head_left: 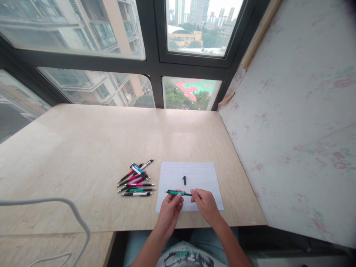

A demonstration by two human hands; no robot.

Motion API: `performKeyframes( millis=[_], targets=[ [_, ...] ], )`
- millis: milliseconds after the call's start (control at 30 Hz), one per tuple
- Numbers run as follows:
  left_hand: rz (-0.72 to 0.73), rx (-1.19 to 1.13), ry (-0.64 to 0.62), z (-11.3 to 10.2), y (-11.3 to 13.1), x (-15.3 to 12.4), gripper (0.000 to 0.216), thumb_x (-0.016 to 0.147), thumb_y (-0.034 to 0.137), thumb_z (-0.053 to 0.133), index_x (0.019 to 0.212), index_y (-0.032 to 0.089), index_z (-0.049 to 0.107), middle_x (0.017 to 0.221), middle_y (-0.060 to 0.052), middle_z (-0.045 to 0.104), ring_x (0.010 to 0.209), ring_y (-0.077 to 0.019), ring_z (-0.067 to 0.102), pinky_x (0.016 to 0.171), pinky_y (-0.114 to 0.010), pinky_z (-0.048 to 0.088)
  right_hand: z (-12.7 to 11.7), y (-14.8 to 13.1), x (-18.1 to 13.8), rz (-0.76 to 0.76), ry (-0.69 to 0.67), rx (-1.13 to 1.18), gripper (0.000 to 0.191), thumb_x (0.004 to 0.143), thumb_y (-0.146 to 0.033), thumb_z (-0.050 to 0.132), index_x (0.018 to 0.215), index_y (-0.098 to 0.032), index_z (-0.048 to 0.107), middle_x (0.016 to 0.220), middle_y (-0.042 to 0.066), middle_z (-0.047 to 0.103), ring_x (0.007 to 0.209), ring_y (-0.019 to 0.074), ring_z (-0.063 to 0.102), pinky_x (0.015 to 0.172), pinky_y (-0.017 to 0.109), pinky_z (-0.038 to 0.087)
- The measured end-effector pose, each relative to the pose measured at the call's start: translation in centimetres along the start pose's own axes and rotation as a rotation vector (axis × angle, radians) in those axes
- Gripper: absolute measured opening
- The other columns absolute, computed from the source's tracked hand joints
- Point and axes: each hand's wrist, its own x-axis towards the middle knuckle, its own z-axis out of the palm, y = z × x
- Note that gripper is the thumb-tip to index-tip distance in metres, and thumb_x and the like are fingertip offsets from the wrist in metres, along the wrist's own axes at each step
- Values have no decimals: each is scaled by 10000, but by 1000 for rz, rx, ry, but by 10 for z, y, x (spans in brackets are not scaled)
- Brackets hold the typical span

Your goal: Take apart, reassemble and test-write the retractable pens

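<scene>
A green and black ballpoint pen [174, 192] lies level between my hands above a white sheet of paper [207, 181]. My left hand [172, 205] pinches its green barrel between thumb and fingers. At the pen's black tip end, my right hand [205, 202] is closed with thumb and finger on it; the very tip is hidden by the fingers. A small black cap-like piece [184, 180] rests on the paper just beyond the pen. Lines of faint writing run across the upper part of the sheet.
Left of the paper lies a loose pile of several pens [136, 178] in pink, blue, white, green and purple. A grey cable [75, 211] loops over the table's left front. Windows [194, 92] border the far edge, and a floral-papered wall [292, 129] the right side.
</scene>
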Motion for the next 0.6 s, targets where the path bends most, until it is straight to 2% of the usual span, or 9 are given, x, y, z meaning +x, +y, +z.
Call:
performKeyframes(
  millis=[133,300,367,533,600],
  targets=[
    [4,-3,9,1,1,-1,317,647,216,856,905,122,698,892,-62,687,678,-83,597,597,-163,502,1,-1,-2,-36,27,37,217,926,-374,500,844,-196,593,792,18,663,686,146,597,590,224,402],
    [-4,6,-3,3,3,-3,314,645,215,857,901,120,703,899,-69,693,672,-81,594,607,-164,505,5,1,-2,-48,38,-50,427,990,-378,372,632,-197,518,572,-14,565,553,128,528,582,246,359],
    [4,6,-6,3,3,-3,312,647,215,856,902,120,704,901,-69,694,671,-80,592,605,-161,504,6,1,-2,-20,34,-34,456,996,-397,363,612,-198,509,543,-20,549,529,125,517,566,245,350],
    [-1,5,13,2,1,0,304,653,201,852,905,116,702,848,-53,678,652,-73,584,590,-151,499,6,2,-3,-76,84,12,204,930,-347,490,810,-202,568,766,9,628,665,142,564,579,229,398],
    [-11,-1,17,1,1,0,295,661,200,847,902,115,700,821,-49,671,648,-76,586,585,-152,500,7,4,-3,-109,105,0,169,922,-309,487,815,-201,560,787,15,621,677,144,564,590,231,411]
  ],
)
